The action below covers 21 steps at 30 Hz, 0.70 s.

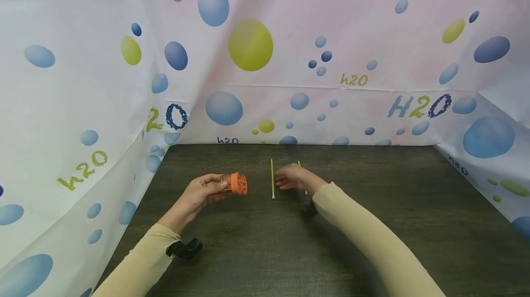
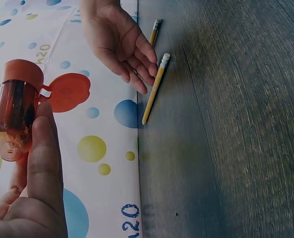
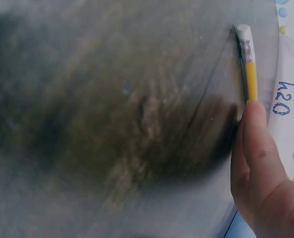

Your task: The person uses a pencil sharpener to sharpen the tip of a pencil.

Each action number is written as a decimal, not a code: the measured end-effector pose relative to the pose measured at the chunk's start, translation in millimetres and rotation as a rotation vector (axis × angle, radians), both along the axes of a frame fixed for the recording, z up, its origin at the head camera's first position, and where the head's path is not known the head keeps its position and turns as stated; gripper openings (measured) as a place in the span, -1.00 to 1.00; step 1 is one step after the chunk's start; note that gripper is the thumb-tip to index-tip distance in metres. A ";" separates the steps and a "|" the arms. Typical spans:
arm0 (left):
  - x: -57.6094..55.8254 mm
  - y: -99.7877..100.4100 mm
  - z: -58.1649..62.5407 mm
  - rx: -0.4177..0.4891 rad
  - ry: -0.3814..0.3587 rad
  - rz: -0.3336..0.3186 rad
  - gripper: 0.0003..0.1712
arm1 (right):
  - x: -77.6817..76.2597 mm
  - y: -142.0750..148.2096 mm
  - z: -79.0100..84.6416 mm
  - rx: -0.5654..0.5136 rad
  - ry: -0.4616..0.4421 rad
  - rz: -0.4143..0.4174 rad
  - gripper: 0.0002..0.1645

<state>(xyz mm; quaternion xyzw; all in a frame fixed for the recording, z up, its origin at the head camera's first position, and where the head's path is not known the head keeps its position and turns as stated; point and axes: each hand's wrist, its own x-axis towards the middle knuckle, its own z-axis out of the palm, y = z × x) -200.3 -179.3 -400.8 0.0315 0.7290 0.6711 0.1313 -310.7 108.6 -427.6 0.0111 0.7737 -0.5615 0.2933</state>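
My left hand (image 1: 203, 192) grips an orange pencil sharpener (image 1: 237, 183) with a see-through container, raised over the left part of the table. In the left wrist view its round lid (image 2: 70, 92) is flipped open to the side, and dark bits show inside the container. My right hand (image 1: 295, 177) is between two yellow pencils, fingers loosely extended and the palm unfilled. Its fingertips are right beside the left pencil (image 1: 272, 179), which lies with its white eraser end towards me. The right pencil (image 1: 299, 163) is partly hidden behind this hand.
The dark wood-grain table (image 1: 248, 251) meets a white backdrop (image 1: 331, 117) printed with bubbles and lettering at its back and sides. A black strap (image 1: 185, 248) sits on the left wrist over the light sleeve.
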 end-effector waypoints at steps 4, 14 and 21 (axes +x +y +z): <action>-0.3 0.9 0.4 0.006 0.003 -0.004 -0.38 | -2.2 -0.4 1.2 0.012 -0.003 -0.021 -0.41; -0.9 1.7 -0.3 -0.001 0.000 -0.006 -0.37 | -2.7 -5.1 -0.2 0.057 0.040 -0.041 -0.49; -1.5 1.7 -1.0 -0.006 -0.010 0.002 -0.37 | -4.4 -11.5 -0.8 0.133 0.083 -0.044 -0.58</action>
